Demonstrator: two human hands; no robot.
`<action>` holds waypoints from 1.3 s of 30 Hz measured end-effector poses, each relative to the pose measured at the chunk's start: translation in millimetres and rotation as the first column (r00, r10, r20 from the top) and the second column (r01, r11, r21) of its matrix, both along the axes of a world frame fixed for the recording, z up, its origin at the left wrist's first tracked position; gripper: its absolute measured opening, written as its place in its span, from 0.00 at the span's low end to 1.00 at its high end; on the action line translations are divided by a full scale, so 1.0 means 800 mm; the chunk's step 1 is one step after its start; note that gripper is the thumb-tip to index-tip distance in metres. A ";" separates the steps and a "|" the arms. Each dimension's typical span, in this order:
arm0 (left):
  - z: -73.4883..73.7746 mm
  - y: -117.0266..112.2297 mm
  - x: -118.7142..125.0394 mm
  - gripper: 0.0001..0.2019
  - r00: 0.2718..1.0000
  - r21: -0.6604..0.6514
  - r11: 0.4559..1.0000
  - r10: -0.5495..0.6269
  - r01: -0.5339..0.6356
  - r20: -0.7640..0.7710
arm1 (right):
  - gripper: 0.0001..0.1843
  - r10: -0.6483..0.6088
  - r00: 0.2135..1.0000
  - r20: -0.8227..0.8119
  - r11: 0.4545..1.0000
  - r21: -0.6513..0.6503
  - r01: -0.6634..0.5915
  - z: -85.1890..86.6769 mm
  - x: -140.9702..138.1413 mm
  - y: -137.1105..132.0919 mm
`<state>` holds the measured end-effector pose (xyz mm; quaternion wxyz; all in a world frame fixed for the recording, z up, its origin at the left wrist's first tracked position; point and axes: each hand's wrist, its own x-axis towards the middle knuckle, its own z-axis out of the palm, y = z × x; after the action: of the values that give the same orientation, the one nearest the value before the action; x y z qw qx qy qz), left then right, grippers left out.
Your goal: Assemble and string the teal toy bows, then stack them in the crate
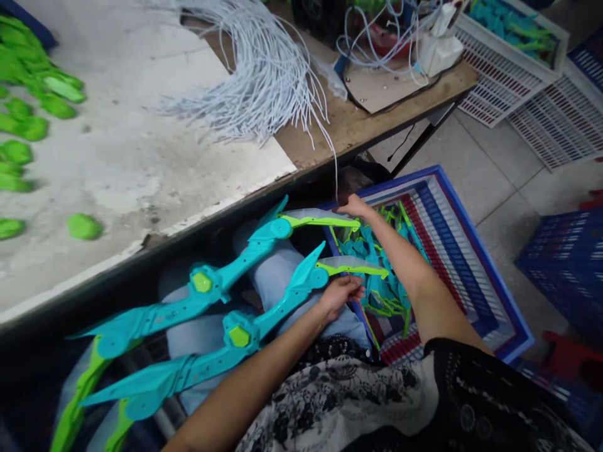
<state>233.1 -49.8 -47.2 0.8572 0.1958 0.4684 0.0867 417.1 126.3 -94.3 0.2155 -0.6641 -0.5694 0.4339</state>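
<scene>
Head view: the nearer bow (240, 337) and farther bow (202, 282) are laid across the lap (276, 270). The left hand (343, 294), fingers curled, is positioned at the nearer bow's green end, the right hand (357, 206) by a white cord (336, 166); grip cannot be told for either.

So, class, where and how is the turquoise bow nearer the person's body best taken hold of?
Probably by the slim stretch of the bow just picture-right of its green hexagon, coming from above. That stretch is narrow, sits near mid-length, and its upper face lies uncovered; the thin ends look harder to hold.
</scene>
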 end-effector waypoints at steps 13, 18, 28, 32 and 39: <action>0.001 0.001 0.006 0.03 0.998 0.006 0.999 -0.046 0.046 -0.045 | 0.23 -0.192 0.977 -0.093 0.955 -0.246 0.164 0.049 0.083 -0.206; -0.003 -0.006 0.019 0.05 0.996 0.015 0.997 -0.076 0.077 -0.055 | 0.21 -0.409 0.886 -0.217 0.909 -0.184 0.374 0.082 0.077 -0.288; 0.013 -0.017 0.042 0.08 0.996 0.007 0.996 -0.084 0.084 -0.019 | 0.09 -0.533 0.846 0.006 0.716 0.537 0.447 0.104 0.001 -0.330; 0.013 -0.015 0.044 0.07 0.997 0.023 0.997 -0.075 0.075 -0.010 | 0.07 -0.431 0.891 0.145 0.703 0.673 0.231 0.097 -0.005 -0.331; 0.008 -0.016 0.051 0.04 0.996 0.042 0.996 -0.083 0.082 0.021 | 0.11 -0.353 0.871 0.341 0.645 0.763 -0.037 0.077 -0.006 -0.340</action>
<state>274.3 -62.8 -41.0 0.8610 0.2316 0.4484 0.0633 412.6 -145.5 -32.9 0.3660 -0.6471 -0.6681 -0.0311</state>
